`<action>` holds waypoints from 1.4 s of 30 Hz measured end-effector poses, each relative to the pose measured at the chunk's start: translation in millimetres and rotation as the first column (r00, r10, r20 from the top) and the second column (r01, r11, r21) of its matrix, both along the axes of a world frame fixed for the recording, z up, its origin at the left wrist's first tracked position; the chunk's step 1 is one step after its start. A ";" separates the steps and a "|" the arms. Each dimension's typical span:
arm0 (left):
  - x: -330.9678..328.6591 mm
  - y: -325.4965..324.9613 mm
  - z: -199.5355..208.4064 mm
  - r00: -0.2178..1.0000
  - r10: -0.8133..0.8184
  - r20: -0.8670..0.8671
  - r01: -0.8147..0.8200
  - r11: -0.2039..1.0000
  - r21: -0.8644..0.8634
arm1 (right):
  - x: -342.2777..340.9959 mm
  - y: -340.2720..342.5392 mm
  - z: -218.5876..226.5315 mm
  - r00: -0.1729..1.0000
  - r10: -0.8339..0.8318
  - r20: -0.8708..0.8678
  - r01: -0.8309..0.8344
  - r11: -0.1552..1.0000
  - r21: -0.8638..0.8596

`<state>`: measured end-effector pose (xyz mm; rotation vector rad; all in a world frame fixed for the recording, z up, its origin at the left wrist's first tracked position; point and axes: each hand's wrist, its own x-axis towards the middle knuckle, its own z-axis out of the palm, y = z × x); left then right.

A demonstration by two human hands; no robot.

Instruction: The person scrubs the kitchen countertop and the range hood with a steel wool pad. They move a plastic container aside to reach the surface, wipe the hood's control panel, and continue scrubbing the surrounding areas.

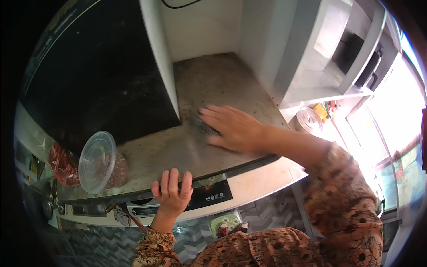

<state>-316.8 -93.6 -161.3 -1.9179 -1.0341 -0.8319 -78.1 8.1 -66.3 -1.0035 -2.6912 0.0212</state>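
On the table, the right hand holds a blurred dark pad beneath its fingers; the left hand, fingers slightly apart, is at the table's front.

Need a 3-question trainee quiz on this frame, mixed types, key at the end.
1. True or false: the clear plastic tub stands to the left of the left hand.
2. Which hand lies over the blurred greyish thing on the counter?
3. What is just left of the tub?
A) a blue mug
B) a red bag
C) a wooden spoon

Key:
1. True.
2. The right hand.
3. B.
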 end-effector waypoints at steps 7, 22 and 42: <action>4.0 8.1 -1.9 0.999 -0.003 -0.052 0.008 0.997 0.083 | 98.1 143.6 24.9 0.770 -0.575 0.275 0.595 0.804 0.013; -9.1 -2.5 -1.3 0.988 0.085 -0.132 -0.082 0.996 0.032 | 69.8 189.5 4.9 0.767 -0.503 0.399 0.538 0.842 0.029; 0.8 8.7 0.0 0.993 0.043 -0.110 -0.034 0.996 0.084 | 22.2 333.7 -12.2 0.896 -0.366 0.253 0.358 0.930 0.079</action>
